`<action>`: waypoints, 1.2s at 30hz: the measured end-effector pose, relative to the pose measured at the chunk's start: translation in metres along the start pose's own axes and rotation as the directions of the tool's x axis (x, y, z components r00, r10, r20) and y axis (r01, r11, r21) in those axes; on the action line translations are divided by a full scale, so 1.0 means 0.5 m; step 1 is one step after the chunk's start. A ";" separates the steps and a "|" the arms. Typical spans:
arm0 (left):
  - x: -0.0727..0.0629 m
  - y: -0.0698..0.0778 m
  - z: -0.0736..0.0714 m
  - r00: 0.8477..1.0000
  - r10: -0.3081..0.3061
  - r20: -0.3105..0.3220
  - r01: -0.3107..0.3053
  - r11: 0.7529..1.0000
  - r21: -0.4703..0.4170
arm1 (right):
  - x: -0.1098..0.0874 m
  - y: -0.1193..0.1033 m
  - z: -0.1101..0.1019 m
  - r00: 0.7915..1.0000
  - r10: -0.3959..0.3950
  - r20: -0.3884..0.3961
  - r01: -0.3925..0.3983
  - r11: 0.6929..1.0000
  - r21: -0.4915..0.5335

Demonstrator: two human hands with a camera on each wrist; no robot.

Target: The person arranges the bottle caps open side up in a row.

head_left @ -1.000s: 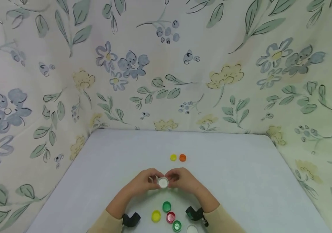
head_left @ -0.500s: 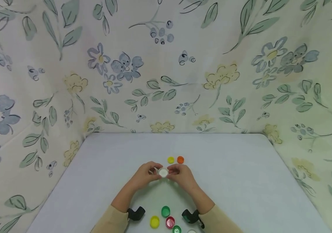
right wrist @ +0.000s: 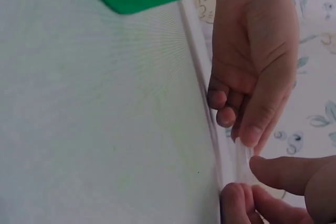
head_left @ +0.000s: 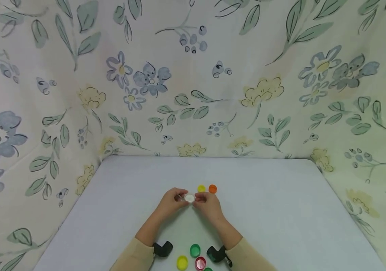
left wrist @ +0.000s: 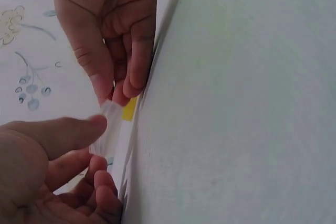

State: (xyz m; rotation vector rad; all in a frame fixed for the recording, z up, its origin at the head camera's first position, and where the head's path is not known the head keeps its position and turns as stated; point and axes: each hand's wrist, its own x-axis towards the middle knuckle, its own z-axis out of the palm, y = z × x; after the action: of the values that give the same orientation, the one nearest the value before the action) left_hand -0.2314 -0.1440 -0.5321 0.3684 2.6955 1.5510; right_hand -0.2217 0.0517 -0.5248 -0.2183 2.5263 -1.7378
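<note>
Between both hands is a small round white bottle cap [head_left: 189, 198], pale and edge-on in the left wrist view. My left hand [head_left: 170, 203] pinches its left side between thumb and fingers. From the opposite side my right hand [head_left: 211, 207] pinches it as well. In the left wrist view, the left hand [left wrist: 52, 171] is lower left and the right hand [left wrist: 110, 30] above. Just past the right fingers lie a yellow cap [head_left: 201, 188] and an orange cap [head_left: 212, 189], side by side on the white table [head_left: 264, 207].
Near the front edge, between the forearms, are a green cap [head_left: 195, 250], a yellow cap [head_left: 182, 262], a red cap [head_left: 200, 263] and a second green cap [head_left: 208, 269], partly cut off. Black wrist cameras sit on both wrists. A floral cloth [head_left: 193, 109] hangs behind the table.
Both hands have carried the white cap forward, closer to the yellow and orange caps. The view has shifted, and another white cap at the bottom has left it.
</note>
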 end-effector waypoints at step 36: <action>-0.001 0.035 0.030 0.977 -0.167 -0.132 0.166 0.986 -0.023 | -0.016 -0.022 -0.027 0.925 -0.077 0.372 0.113 0.991 -0.077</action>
State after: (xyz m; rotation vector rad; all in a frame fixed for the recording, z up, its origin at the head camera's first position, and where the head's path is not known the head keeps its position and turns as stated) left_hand -0.2258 -0.1230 -0.5248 0.0377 2.7292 1.5966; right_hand -0.2150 0.0614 -0.5101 -0.6205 2.3548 -1.4381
